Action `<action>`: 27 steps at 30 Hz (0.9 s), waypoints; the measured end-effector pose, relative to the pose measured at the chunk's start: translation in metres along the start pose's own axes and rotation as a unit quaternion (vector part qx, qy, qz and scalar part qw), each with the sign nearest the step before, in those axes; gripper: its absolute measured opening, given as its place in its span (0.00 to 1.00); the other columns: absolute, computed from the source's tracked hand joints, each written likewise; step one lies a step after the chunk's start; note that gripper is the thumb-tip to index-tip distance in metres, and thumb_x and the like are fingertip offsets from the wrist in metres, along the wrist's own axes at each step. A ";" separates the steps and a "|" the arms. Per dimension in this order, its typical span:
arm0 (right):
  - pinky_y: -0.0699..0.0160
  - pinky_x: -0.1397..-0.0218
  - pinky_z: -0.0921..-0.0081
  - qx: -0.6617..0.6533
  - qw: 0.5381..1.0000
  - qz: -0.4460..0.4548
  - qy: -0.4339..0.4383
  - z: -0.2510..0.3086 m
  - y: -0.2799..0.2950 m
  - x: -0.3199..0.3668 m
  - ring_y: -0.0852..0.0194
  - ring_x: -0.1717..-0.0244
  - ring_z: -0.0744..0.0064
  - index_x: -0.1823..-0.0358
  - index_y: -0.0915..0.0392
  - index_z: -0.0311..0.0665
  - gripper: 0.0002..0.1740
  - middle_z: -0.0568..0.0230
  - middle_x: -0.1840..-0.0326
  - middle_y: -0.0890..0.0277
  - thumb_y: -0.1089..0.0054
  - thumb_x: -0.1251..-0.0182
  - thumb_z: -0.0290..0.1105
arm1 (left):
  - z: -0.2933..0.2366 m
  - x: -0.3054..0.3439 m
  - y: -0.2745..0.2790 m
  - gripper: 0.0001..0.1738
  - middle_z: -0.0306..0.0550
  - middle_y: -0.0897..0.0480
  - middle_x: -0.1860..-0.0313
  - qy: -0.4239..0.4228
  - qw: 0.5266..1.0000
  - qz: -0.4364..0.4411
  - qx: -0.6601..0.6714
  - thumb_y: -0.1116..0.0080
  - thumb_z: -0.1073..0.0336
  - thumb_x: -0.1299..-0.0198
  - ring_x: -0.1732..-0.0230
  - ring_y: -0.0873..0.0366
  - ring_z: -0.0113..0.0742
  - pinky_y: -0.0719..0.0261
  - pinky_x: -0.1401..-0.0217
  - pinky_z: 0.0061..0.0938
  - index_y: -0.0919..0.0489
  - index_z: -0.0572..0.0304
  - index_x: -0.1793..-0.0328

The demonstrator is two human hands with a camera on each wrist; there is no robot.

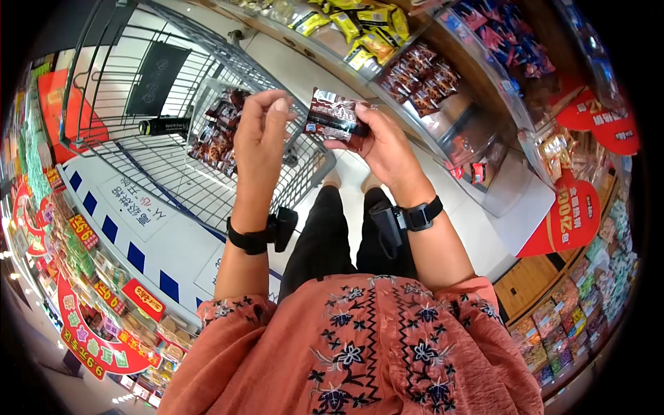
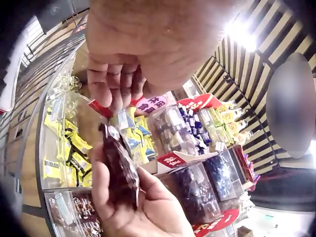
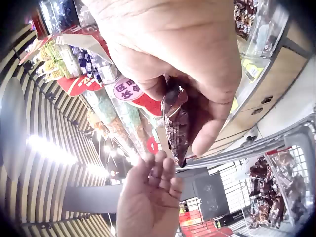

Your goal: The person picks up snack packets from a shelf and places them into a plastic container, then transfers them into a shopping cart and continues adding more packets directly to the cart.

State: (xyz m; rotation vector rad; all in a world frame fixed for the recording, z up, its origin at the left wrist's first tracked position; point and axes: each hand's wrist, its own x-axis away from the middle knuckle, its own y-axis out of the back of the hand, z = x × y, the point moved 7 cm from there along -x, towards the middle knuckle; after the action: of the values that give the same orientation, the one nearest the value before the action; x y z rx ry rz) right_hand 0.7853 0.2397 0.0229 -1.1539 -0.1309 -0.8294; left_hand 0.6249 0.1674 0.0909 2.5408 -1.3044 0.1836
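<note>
My right hand grips a small dark brown snack packet, thumb on its printed face and fingers beneath. Edge-on, the same packet shows shiny crimped foil in the left wrist view. Just left of it, my left hand is raised with loosely bent fingers and holds nothing. A gap shows between those fingers and the packet. Beyond the left hand, inside the shopping cart, a clear container holds several similar brown packets.
A black cylindrical item lies in the cart beside the container. Shelf bins ahead and right hold yellow packets, brown packets and blue-pink sweets. A red sign sticks out at right. Packaged goods line the left.
</note>
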 end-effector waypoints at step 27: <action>0.17 0.59 0.75 0.170 0.947 -0.254 0.095 0.115 0.205 0.031 0.19 0.58 0.76 0.44 0.22 0.36 0.15 0.66 0.56 0.18 0.42 0.26 0.36 | 0.019 0.001 -0.205 0.21 0.48 0.20 0.50 -0.195 0.933 0.191 -0.234 0.34 0.71 0.38 0.53 0.19 0.38 0.22 0.52 0.27 0.24 0.63 0.40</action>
State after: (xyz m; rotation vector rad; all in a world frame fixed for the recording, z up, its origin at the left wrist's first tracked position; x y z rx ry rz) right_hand 0.9739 0.3514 -0.0667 -0.7120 -0.4071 -1.3122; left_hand 0.7911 0.2747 0.0343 1.9572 -1.7309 -0.5241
